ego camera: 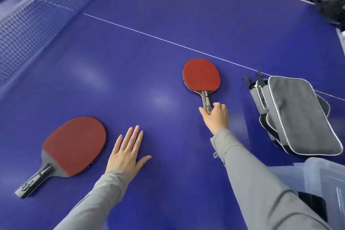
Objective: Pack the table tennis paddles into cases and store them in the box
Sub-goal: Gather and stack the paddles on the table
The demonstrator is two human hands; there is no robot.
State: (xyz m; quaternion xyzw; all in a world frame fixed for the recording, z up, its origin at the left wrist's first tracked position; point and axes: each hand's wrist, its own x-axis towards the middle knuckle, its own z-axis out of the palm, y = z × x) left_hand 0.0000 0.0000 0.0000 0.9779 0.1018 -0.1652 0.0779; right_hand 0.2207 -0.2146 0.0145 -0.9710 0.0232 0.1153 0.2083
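Bare table (149, 52) between paddles; cases (298, 114) crowd the right; net (28, 24) walls the left.

Only one view to go on, worn on the head, wide-angle. The blue worktop (158, 39) is looked at from above, tilted forward and down, fairly close. The net (28, 17) is pushed out to 10 o'clock; the left hand (125, 153) is framed at 7 o'clock, the right hand (216, 117) at 4 o'clock.
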